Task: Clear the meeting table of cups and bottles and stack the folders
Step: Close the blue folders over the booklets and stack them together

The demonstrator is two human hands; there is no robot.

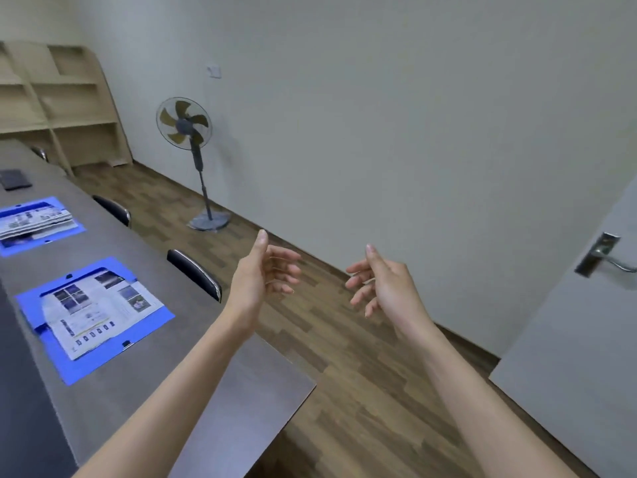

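Head view, both hands [324, 277] empty, apart

Two blue folders [93, 315] [38, 224] — two chairs [196, 274] [113, 208] — one fan [184, 124].

Two open blue folders [94, 319] [36, 224] are laid flat on the grey worktop [241, 391] — printed sheets spread inside — a dark item [14, 179] set farther along.
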